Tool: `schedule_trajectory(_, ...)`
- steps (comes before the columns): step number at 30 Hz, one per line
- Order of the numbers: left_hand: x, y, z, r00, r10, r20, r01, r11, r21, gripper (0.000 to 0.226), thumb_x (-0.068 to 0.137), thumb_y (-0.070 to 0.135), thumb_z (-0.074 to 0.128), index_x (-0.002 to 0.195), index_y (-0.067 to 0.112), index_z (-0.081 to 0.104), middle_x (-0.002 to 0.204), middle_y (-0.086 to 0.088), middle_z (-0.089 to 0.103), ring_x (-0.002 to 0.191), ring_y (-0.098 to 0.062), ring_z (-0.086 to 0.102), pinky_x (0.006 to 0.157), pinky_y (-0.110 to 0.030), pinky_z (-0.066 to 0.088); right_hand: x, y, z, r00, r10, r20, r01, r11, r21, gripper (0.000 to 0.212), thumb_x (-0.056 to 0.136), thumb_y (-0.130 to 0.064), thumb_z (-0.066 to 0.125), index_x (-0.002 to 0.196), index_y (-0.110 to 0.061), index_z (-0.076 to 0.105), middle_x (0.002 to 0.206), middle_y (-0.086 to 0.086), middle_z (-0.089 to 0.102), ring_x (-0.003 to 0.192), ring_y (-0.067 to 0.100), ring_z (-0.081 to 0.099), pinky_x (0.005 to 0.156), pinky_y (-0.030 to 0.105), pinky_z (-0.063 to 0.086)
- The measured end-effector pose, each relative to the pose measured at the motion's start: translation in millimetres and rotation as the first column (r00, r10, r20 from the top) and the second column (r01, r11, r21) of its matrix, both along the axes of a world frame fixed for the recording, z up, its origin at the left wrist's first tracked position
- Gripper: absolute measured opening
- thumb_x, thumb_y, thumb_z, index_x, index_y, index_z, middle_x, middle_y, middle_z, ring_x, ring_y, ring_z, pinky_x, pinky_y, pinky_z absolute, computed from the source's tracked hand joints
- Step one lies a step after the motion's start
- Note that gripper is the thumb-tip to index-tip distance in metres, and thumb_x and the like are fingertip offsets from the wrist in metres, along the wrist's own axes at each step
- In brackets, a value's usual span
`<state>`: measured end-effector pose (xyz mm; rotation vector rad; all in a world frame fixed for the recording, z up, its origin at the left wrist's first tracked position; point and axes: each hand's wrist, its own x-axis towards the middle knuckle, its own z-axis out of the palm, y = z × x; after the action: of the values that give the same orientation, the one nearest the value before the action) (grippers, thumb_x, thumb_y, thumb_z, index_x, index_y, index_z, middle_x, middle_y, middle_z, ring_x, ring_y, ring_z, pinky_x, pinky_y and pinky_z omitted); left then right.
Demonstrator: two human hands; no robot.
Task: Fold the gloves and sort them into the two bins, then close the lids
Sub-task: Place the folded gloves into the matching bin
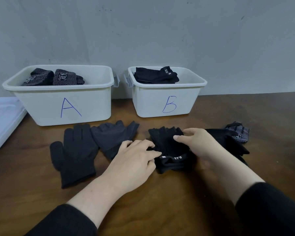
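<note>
Both hands work the black 5.11 glove [170, 150] at near centre: left hand [134, 160] pinches its cuff, right hand [197, 142] curls over its fingers. Bin A [61, 101] and bin B [165, 99] hold folded gloves (lids off); several loose gloves [75, 154] remain.

Grey wall [160, 31], brown wooden table [160, 201]
</note>
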<state>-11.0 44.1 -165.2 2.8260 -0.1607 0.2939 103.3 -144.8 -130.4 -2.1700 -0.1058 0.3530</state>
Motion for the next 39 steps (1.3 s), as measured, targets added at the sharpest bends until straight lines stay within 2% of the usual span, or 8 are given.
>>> schedule_trajectory(3,1.7,2.2,-1.4,1.000,-0.008,0.012,0.009,1.000,-0.028,0.039,0.105,0.033,0.037,0.138,0.043,0.055,0.145,0.020,0.043,0.135,-0.001,0.030,0.120,-0.032,0.008,2.9,6.0,7.0,0.991,0.074,-0.113,-0.055,0.985,0.165,0.014,0.090,-0.011,0.071,0.102,-0.015,0.077,0.096,0.004,0.079,0.090,0.024,0.076,0.094,0.046,0.058)
schedule_trajectory(8,2.8,8.1,2.1,0.976,0.149,0.157,-0.079,0.921,-0.382,0.027,0.102,0.034,0.047,0.122,0.032,0.064,0.122,0.023,0.055,0.116,0.006,0.046,0.105,-0.014,0.027,-10.6,8.8,16.7,0.989,0.043,-0.141,0.032,0.870,0.491,0.027,0.094,0.000,0.056,0.107,-0.011,0.076,0.103,0.015,0.077,0.095,0.034,0.075,0.088,0.051,0.060)
schedule_trajectory(13,2.3,-1.1,20.7,0.947,0.319,-0.027,-0.199,0.518,-0.832,0.043,0.097,0.044,0.056,0.139,0.037,0.050,0.129,0.023,0.056,0.109,0.009,0.053,0.087,-0.004,0.041,-22.1,14.4,29.0,0.991,-0.017,-0.131,0.111,0.640,0.761,0.034,0.095,0.003,0.053,0.121,-0.012,0.069,0.114,0.012,0.075,0.105,0.032,0.073,0.078,0.047,0.061)
schedule_trajectory(18,3.9,-13.2,25.7,0.951,-0.005,-0.309,-0.309,-0.013,-0.951,0.092,0.071,0.059,0.079,0.149,0.027,0.043,0.140,0.008,0.057,0.128,-0.016,0.055,0.111,-0.042,0.044,-36.5,26.1,38.0,0.991,-0.027,-0.133,0.128,0.510,0.850,0.034,0.096,0.004,0.052,0.124,-0.009,0.065,0.119,0.014,0.073,0.105,0.033,0.073,0.078,0.048,0.062)
schedule_trajectory(21,4.0,-11.2,27.8,0.951,-0.123,-0.284,-0.303,-0.184,-0.935,0.048,0.089,0.028,0.075,0.131,0.011,0.061,0.125,-0.003,0.069,0.118,-0.021,0.065,0.103,-0.044,0.052,-41.1,28.0,39.9,0.994,0.005,-0.111,0.093,0.506,0.858,0.037,0.095,0.005,0.052,0.125,-0.011,0.065,0.122,0.013,0.072,0.111,0.033,0.070,0.091,0.050,0.059)
schedule_trajectory(26,4.6,5.6,39.8,0.979,-0.079,-0.190,-0.201,-0.171,-0.965,0.012,0.097,0.010,0.063,0.103,0.017,0.070,0.108,-0.005,0.076,0.105,-0.020,0.072,0.096,-0.042,0.056,-38.6,19.7,56.6,0.983,0.142,-0.116,0.019,0.550,0.835,0.041,0.096,-0.012,0.058,0.137,-0.006,0.059,0.133,0.014,0.067,0.124,0.031,0.063,0.108,0.047,0.049)
schedule_trajectory(31,8.4,23.4,48.0,0.966,-0.076,-0.248,-0.242,0.079,-0.967,0.023,0.094,0.017,0.067,0.116,0.021,0.072,0.111,-0.003,0.075,0.106,-0.020,0.070,0.091,-0.040,0.058,-29.3,9.2,88.4,0.938,0.263,-0.226,-0.073,0.788,0.611,0.037,0.096,-0.025,0.063,0.126,-0.005,0.068,0.124,0.010,0.072,0.116,0.024,0.069,0.102,0.038,0.049)
schedule_trajectory(39,30.2,40.5,71.4,0.992,0.085,-0.089,-0.091,0.017,-0.996,0.024,0.095,0.025,0.068,0.118,0.030,0.068,0.111,-0.008,0.073,0.102,-0.024,0.072,0.088,-0.041,0.059,-13.1,17.8,122.0,0.984,0.162,-0.080,-0.116,0.907,0.404,0.020,0.097,-0.011,0.062,0.112,-0.003,0.073,0.108,0.016,0.076,0.100,0.030,0.075,0.085,0.041,0.060)
